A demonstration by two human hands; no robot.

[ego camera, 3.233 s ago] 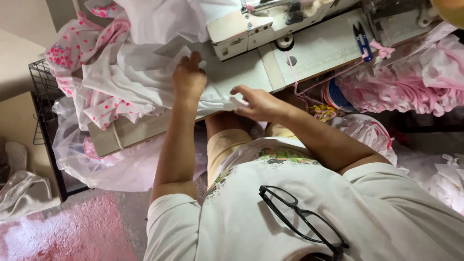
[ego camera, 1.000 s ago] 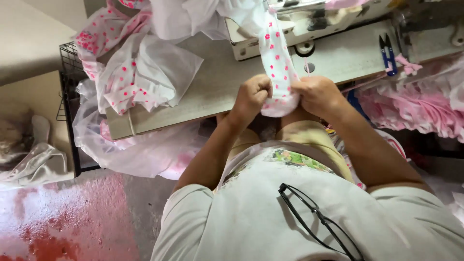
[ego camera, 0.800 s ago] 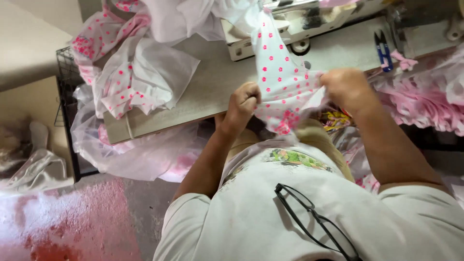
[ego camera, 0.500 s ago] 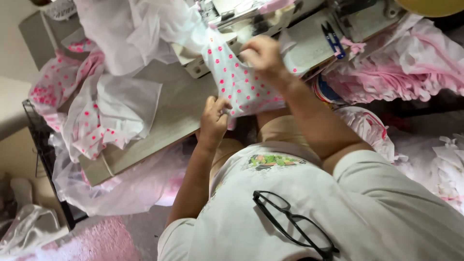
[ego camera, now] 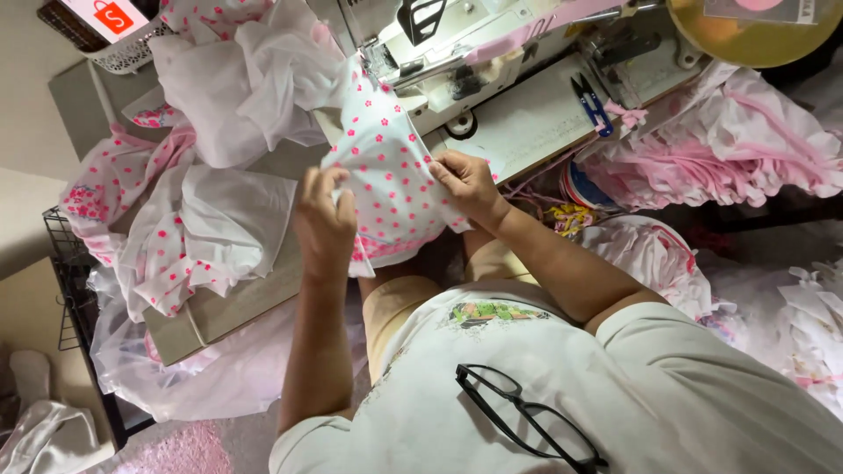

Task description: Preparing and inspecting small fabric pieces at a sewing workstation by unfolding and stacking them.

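A white cloth piece with pink dots (ego camera: pixel 386 180) is spread between both my hands in front of the sewing machine (ego camera: pixel 457 48). My left hand (ego camera: pixel 323 224) grips its left edge, fingers curled over the cloth. My right hand (ego camera: pixel 467 184) pinches its right edge near the machine bed. The cloth's top end reaches up to the machine's needle area. Its lower hem has a pink trim.
A heap of white and pink-dotted cloth (ego camera: pixel 206 175) lies on the table's left. Blue thread snips (ego camera: pixel 593 104) rest on the machine table. Pink ruffled fabric (ego camera: pixel 729 149) piles at the right. A wire rack (ego camera: pixel 75 290) stands at left. Black glasses (ego camera: pixel 522 417) hang on my shirt.
I picked a dotted cloth piece from the pile, unfolded it between both hands and raised it toward the sewing machine. The view has shifted to the right.
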